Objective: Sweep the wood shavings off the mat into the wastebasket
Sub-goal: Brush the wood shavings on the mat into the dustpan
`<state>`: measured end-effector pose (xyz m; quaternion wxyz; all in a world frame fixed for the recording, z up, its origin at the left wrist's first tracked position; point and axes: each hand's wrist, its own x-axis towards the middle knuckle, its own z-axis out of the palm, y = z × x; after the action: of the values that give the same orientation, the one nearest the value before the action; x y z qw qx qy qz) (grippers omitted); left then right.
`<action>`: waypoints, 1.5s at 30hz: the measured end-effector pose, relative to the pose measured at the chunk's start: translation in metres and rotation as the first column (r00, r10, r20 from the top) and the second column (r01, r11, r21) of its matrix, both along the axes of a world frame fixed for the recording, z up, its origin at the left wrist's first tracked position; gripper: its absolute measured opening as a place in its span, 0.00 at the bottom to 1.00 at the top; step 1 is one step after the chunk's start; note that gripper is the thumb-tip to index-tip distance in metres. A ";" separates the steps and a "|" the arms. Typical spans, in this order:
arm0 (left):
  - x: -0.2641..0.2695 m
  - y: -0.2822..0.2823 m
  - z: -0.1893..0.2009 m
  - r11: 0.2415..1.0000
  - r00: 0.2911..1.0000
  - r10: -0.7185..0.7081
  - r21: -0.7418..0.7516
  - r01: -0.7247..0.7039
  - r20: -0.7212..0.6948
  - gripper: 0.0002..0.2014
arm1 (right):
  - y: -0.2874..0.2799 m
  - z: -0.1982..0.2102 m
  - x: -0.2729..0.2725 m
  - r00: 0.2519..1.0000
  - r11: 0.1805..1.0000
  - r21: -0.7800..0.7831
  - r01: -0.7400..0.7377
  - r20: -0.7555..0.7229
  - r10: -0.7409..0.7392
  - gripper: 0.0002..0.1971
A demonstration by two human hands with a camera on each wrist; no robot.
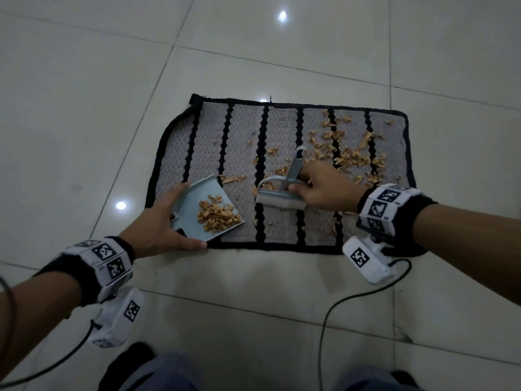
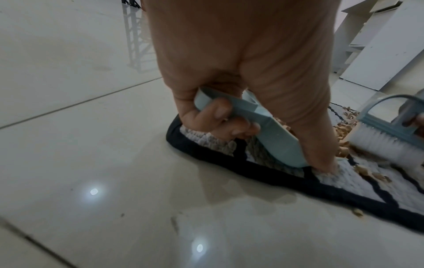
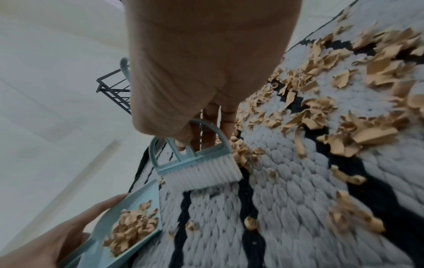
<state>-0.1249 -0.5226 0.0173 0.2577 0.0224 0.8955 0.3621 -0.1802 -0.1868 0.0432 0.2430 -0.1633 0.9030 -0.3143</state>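
Wire basket [image 3: 114, 90] only at right wrist

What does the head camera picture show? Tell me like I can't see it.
A left hand holds a dustpan with shavings in it, and a right hand holds a brush beside it on a striped mat. More shavings lie scattered on the mat's right side.

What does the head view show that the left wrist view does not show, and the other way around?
Only the head view shows the whole mat, the pile lying in the dustpan, and the right hand. Only the left wrist view shows the left hand's fingers curled under the dustpan's handle, and white furniture behind. Both show the brush, loose wood shavings and the tiled floor.
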 end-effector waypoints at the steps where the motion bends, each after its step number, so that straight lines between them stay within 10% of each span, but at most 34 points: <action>1: 0.000 -0.001 -0.001 1.000 1.000 -0.005 -0.004 0.005 0.005 0.62 | 0.000 0.002 0.001 1.000 1.000 -0.019 -0.006 -0.016 0.006 0.09; 17: -0.004 -0.007 -0.016 1.000 0.999 -0.007 0.004 0.007 0.050 0.67 | -0.018 -0.005 0.020 0.987 0.984 0.073 -0.159 0.009 0.159 0.05; 33: -0.009 -0.005 -0.012 0.998 0.998 -0.023 -0.065 0.027 0.057 0.66 | -0.082 -0.020 0.000 0.957 0.951 -0.183 0.250 -0.100 -0.271 0.16; 45: -0.017 0.021 -0.010 0.996 0.997 -0.070 -0.049 0.071 0.029 0.64 | -0.029 0.009 -0.023 0.846 0.879 -0.221 0.423 -0.252 -0.470 0.18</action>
<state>-0.1415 -0.5020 0.0074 0.2830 0.0427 0.8994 0.3303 -0.2036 -0.2154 0.0521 0.0102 -0.0124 0.9146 -0.4041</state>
